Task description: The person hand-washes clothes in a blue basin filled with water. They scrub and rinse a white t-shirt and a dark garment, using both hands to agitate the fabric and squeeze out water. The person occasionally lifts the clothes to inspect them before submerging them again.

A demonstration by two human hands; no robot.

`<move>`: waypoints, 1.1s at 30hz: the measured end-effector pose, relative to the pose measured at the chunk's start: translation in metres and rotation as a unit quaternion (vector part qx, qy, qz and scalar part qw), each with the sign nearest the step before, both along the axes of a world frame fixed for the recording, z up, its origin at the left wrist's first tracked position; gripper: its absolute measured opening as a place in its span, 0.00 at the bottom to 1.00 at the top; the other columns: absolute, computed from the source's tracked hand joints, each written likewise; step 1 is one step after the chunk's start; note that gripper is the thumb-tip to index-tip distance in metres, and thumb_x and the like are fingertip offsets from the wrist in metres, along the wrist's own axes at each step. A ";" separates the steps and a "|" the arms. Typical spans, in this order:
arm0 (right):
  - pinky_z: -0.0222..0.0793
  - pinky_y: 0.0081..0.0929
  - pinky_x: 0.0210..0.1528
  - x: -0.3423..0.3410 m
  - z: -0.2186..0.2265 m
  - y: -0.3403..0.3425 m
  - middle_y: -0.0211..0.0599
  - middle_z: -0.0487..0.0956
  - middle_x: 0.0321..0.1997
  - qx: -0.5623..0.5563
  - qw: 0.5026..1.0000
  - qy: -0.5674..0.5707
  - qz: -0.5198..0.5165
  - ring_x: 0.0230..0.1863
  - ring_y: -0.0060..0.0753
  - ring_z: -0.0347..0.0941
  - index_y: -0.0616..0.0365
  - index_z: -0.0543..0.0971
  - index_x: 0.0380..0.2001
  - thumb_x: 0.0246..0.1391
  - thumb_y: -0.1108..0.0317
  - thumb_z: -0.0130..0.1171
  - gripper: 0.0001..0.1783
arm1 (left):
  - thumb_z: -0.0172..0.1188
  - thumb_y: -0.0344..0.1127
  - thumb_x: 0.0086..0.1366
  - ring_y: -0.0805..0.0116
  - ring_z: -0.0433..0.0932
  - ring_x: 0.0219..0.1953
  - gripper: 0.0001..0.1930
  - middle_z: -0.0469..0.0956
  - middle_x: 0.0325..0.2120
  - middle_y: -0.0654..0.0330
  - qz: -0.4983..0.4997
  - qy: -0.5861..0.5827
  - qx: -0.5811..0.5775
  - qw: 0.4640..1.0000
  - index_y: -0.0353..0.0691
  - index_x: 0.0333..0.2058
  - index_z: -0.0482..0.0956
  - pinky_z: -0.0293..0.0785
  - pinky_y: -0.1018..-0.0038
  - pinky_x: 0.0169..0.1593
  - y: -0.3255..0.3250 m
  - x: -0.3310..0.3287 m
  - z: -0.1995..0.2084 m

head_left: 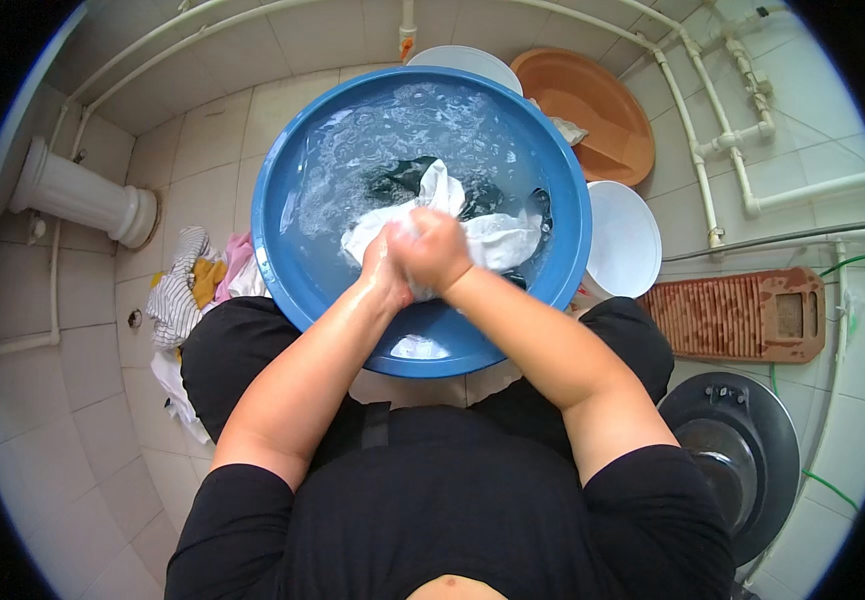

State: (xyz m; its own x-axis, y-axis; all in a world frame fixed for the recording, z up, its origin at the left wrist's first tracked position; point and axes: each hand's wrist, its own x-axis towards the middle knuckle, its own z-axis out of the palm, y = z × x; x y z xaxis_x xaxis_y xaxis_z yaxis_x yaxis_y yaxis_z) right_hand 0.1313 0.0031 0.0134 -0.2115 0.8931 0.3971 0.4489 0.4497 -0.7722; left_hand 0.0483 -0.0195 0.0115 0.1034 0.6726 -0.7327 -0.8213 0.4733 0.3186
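A large round blue basin (579, 190) stands before me, holding cloudy, sudsy water. My left hand (382, 264) and my right hand (436, 250) are pressed together over its near half, closed on a wet white cloth (500, 240). Loose ends of this cloth spread out on both sides and upward from my fists. The fingers are slightly smeared by motion, and the bunched part between them is hidden. Dark fabric (398, 180) floats partly under water just beyond the white cloth.
Left of the basin lies a clothes heap (184, 290), near a white pedestal (87, 195). On the right are a white bucket (624, 240), a brown washboard (732, 318) and a black basin (777, 470). An orange-brown basin (592, 100) leans near wall pipes (687, 130).
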 end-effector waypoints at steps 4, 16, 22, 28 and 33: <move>0.64 0.36 0.24 0.014 0.010 0.006 0.49 0.72 0.18 -0.121 0.989 0.016 -0.083 0.21 0.48 0.70 0.60 0.73 0.15 0.43 0.61 0.57 0.14 | 0.39 0.44 0.63 0.60 0.75 0.37 0.16 0.76 0.34 0.57 -0.026 -0.033 0.046 0.998 0.42 0.37 0.73 0.73 0.61 0.42 0.001 0.005 0.008; 0.65 0.40 0.41 0.069 -0.048 0.084 0.51 0.73 0.34 -0.134 0.963 -0.043 -0.229 0.36 0.53 0.69 0.62 0.74 0.24 0.49 0.50 0.54 0.22 | 0.44 0.53 0.62 0.57 0.73 0.45 0.21 0.72 0.44 0.50 -0.042 -0.106 0.106 0.988 0.43 0.43 0.70 0.66 0.57 0.52 0.015 -0.004 0.037; 0.60 0.37 0.53 0.123 -0.080 0.092 0.53 0.67 0.53 -0.394 0.878 -0.258 -0.082 0.53 0.52 0.65 0.64 0.76 0.37 0.44 0.39 0.52 0.34 | 0.51 0.46 0.59 0.53 0.71 0.47 0.23 0.71 0.46 0.50 0.077 -0.043 0.067 0.994 0.35 0.47 0.67 0.64 0.59 0.54 0.025 -0.022 0.024; 0.67 0.32 0.46 0.093 -0.053 0.078 0.40 0.73 0.46 -0.228 0.904 -0.312 -0.182 0.43 0.39 0.73 0.59 0.79 0.32 0.43 0.42 0.56 0.28 | 0.41 0.51 0.64 0.56 0.71 0.47 0.24 0.71 0.45 0.52 0.097 -0.042 0.110 0.988 0.35 0.46 0.67 0.63 0.60 0.54 0.022 -0.022 0.007; 0.67 0.28 0.43 0.013 -0.023 0.038 0.41 0.73 0.42 -0.226 0.950 0.191 0.097 0.40 0.41 0.72 0.58 0.77 0.32 0.47 0.60 0.58 0.13 | 0.41 0.56 0.62 0.55 0.72 0.46 0.26 0.73 0.44 0.54 0.010 -0.095 0.102 0.990 0.38 0.45 0.69 0.63 0.57 0.53 0.024 -0.019 0.008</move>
State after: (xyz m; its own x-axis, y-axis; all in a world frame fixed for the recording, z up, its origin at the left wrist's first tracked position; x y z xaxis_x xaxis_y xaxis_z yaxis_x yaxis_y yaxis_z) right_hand 0.1440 0.0415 -0.0094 -0.3062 0.9498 0.0638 0.0397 0.0798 -0.9960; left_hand 0.0295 0.0050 0.0192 0.2115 0.8085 -0.5492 -0.8844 0.3975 0.2447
